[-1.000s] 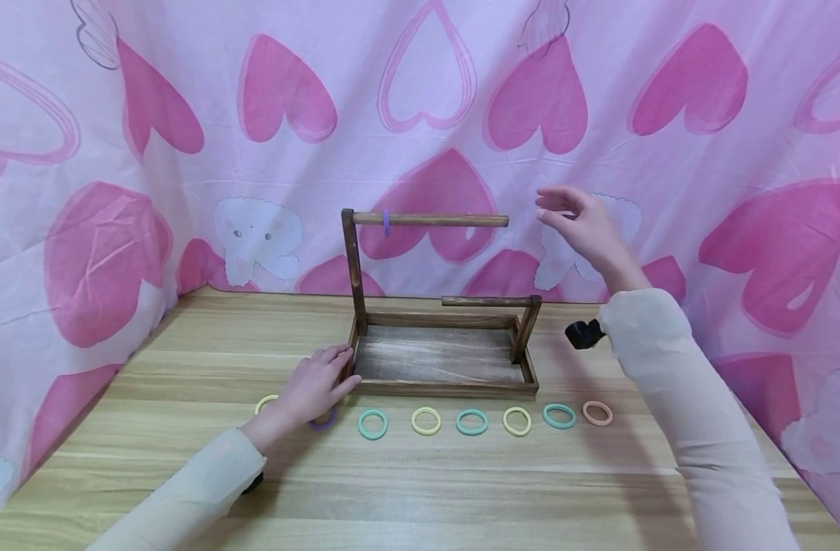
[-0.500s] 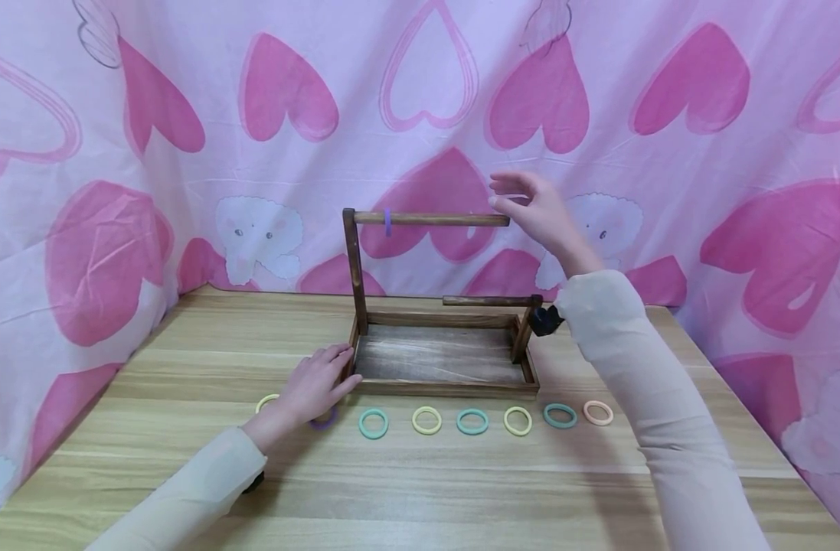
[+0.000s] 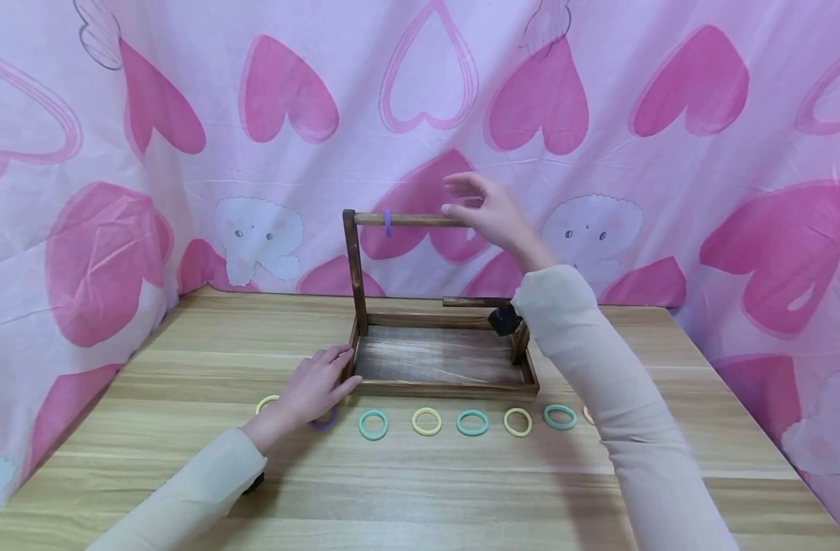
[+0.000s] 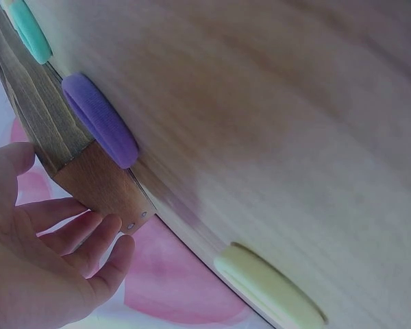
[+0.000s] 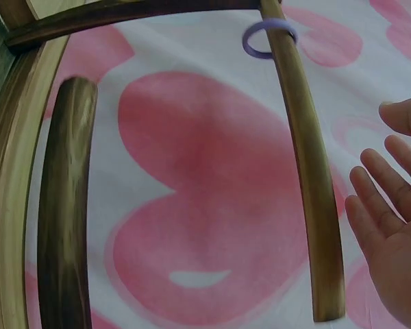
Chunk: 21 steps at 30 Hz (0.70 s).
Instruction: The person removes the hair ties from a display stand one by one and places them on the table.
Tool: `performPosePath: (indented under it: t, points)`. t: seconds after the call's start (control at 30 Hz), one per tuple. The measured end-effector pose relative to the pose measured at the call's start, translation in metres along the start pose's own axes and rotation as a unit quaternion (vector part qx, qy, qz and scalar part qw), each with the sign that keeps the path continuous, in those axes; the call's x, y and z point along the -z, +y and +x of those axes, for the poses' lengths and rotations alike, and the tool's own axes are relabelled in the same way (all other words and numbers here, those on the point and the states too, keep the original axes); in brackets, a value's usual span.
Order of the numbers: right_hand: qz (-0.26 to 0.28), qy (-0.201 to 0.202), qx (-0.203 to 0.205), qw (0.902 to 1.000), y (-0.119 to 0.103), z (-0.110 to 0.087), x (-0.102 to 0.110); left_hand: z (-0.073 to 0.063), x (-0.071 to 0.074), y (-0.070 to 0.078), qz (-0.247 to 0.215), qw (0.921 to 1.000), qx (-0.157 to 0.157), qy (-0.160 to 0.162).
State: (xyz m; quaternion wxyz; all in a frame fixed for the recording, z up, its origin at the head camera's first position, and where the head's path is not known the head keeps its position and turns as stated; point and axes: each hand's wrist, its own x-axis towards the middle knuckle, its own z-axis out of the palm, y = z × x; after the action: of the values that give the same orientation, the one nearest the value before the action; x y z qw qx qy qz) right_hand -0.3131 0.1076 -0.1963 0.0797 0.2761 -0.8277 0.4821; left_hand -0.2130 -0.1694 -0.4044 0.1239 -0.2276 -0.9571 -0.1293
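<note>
My left hand (image 3: 316, 386) rests its loosely bent fingers on the left end of a dark wooden tray stand (image 3: 447, 389). In the left wrist view, its fingertips are at the tray's corner, beside a purple hair tie (image 4: 99, 120) and a pale yellow one (image 4: 267, 284) on the table. My right hand (image 3: 491, 210) is raised over the free end of the stand's upper rod (image 3: 420, 220), with nothing in its fingers. The right wrist view shows this hand (image 5: 397, 233) beside the rod, fingers spread and relaxed. Near the rod's post hangs another purple hair tie (image 3: 388, 223).
A lower rod (image 3: 464, 301) extends left from the shorter right post, partly hidden by the right wrist's black camera (image 3: 505, 321). Along the tray's front lies a row of hair ties, including a green one (image 3: 374, 411), a yellow one (image 3: 426, 409) and a peach one (image 3: 588, 415).
My right hand has moved left, from beyond the upper rod's free end to over it. Its sleeve now partly covers the peach hair tie. My left hand has stayed put.
</note>
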Motion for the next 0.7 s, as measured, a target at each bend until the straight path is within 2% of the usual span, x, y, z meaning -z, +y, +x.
performPosePath:
  t: [0.13, 0.23, 0.5, 0.7]
  points:
    - [-0.019, -0.005, 0.003, 0.9998, 0.012, 0.013, -0.012, 0.0, 0.0, 0.0, 0.0, 1.0, 0.002, -0.001]
    - [-0.025, -0.007, 0.024, 0.9994, 0.017, 0.02, -0.022, 0.0, 0.0, 0.0, 0.0, 1.0, 0.001, -0.002]
    - [-0.045, -0.01, 0.053, 0.9975, 0.017, 0.027, -0.045, 0.0, 0.0, 0.0, -0.003, 1.0, -0.002, 0.001]
    - [-0.073, -0.021, 0.046, 0.996, 0.015, 0.034, -0.056, -0.001, 0.0, 0.0, -0.001, 1.0, -0.002, 0.003]
